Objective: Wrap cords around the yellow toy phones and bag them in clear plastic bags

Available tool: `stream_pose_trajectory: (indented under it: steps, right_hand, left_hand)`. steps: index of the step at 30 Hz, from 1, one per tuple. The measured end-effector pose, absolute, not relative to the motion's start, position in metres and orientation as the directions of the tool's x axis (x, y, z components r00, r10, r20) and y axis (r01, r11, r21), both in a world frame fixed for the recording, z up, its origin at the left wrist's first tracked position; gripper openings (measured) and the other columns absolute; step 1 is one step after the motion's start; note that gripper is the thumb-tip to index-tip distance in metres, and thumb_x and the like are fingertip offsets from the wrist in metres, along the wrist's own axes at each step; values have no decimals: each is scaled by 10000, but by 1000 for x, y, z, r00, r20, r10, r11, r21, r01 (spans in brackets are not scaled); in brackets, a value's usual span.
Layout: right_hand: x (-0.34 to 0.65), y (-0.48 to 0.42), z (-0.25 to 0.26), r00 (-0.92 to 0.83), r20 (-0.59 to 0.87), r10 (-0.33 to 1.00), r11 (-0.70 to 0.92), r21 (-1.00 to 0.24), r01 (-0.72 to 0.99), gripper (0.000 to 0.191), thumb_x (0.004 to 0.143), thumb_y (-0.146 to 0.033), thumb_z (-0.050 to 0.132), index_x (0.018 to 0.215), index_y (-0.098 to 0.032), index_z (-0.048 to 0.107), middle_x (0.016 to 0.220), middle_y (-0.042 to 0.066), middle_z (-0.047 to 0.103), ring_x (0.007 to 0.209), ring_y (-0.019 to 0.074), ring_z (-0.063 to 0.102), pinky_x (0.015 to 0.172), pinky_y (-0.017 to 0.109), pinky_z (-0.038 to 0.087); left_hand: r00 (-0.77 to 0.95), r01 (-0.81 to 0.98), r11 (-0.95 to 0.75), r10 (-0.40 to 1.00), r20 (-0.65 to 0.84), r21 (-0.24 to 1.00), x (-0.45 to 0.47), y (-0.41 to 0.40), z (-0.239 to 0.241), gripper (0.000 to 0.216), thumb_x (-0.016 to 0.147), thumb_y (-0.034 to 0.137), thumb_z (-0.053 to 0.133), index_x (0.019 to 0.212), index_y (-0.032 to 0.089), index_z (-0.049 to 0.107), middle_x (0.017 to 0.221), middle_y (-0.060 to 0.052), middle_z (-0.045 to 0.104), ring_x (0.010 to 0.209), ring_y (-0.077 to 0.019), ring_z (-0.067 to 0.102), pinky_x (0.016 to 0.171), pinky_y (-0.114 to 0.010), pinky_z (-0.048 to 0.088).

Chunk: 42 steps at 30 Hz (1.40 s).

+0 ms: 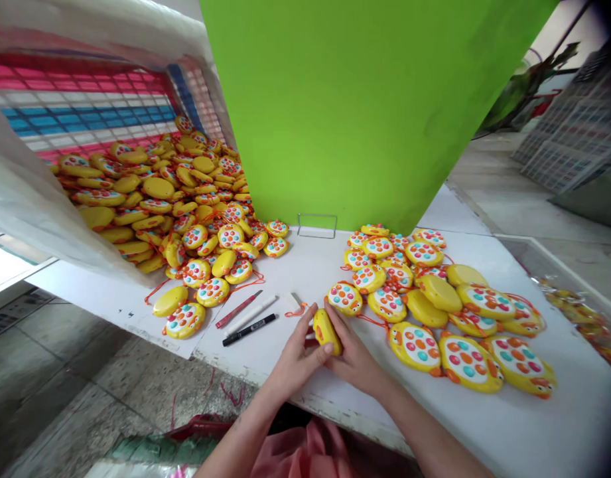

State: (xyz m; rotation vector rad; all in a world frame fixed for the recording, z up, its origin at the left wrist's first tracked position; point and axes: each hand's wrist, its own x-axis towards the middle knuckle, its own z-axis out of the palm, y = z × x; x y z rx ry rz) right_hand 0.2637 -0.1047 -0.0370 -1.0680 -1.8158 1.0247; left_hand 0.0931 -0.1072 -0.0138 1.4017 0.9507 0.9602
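held toy (327, 332): a small rounded yellow thing with an orange patch showing, between the two hands just over the near edge of the white table (305, 265)
its long axis: runs away from the person, the far end leaning a little to the left; it looks tipped up on its edge (no dotted face shows from here)
left hand (298, 355): curled along the toy's left side, thumb across its near end, fingertips by the far end, so it pinches the toy
right hand (352, 355): cupped along the right side, fingers reaching to the far end, pressing toward the left
nearer hand: neither, since both touch the toy and it sits in the gap between them
right group (424, 309): dotted toys and plain yellow undersides, its closest toy just beyond the right fingertips
left heap (158, 188): many similar toys, well apart from the left hand, spilling from the striped bin (111, 109) onto the table
pens (249, 330): a red, a white and a black one, side by side and slanted, left of the left hand
white block (289, 302): beyond the left hand, with an orange cord (295, 311) near it, whose owner cannot be told
green panel (345, 113): upright behind it all, a wire stand (318, 226) at its foot
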Motion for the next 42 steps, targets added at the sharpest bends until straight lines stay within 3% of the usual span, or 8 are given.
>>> stream_pose_trajectory:
  steps: [4,8,13,17,27,34,37,42]
  right_hand:
    - [266,-104,-20,-276,-14,961,14,-995,99,486,947,-474,418,1387,-270,451,1388,70,535,1321,276,448,1044,447,446]
    - [267,-99,-20,-164,-109,980,-105,-994,32,437,919,-537,452,1248,-281,580,1344,40,577,1294,258,477,1041,410,453]
    - [267,-97,-25,-166,-98,981,-97,-995,15,423,916,-545,452,1233,-296,578,1357,22,564,1246,229,518,1047,387,441]
    - [266,-97,-21,-197,-106,975,-99,-994,46,408,918,-547,441,1194,-286,590,1320,27,588,1208,229,545,1028,380,450]
    - [264,-100,-17,-278,-34,960,-29,-999,22,448,849,-448,613,1231,-229,530,1212,67,620,1093,242,598,929,364,510]
    - [265,-102,-15,-310,-43,950,-54,-998,-26,425,863,-427,586,1236,-235,523,1233,71,601,1135,251,580,953,389,500]
    - [265,-103,-14,-317,-56,947,-66,-998,-21,434,865,-433,576,1254,-249,518,1274,69,584,1167,254,562,983,398,483]
    - [267,-103,-13,-317,-51,947,-47,-999,20,439,869,-450,556,1266,-267,519,1293,55,580,1182,255,554,1007,400,468]
  left_hand:
    - [236,36,-32,971,22,999,92,-98,-23,604,852,418,633,1369,195,415,1388,-136,468,1241,-279,480,1024,-428,431]
    - [218,-134,117,972,-86,984,96,-99,-34,583,853,445,623,1339,198,416,1311,-113,528,1178,-259,525,993,-390,454]
    - [232,-195,97,972,-50,976,95,-104,-37,616,841,439,640,1365,221,401,1392,-95,457,1255,-263,459,1028,-365,420]
    - [265,-155,72,964,-29,985,94,-106,-36,685,828,443,654,1395,211,348,1307,-94,527,1185,-257,513,998,-364,438]
    - [295,-62,-39,954,56,997,95,-111,-31,688,877,495,567,1423,183,286,1305,-113,523,1178,-249,520,1025,-374,413]
    - [228,8,-26,973,23,1000,103,-112,-34,848,700,378,791,1387,219,320,1270,-97,542,1038,-231,594,905,-354,495]
    - [193,34,-46,980,39,998,104,-112,-34,772,716,374,776,1353,218,370,1264,-89,551,1055,-230,589,921,-350,487]
    - [246,-5,-67,967,66,998,98,-112,-35,793,805,465,673,1433,191,274,1292,-116,533,1144,-263,546,979,-383,450]
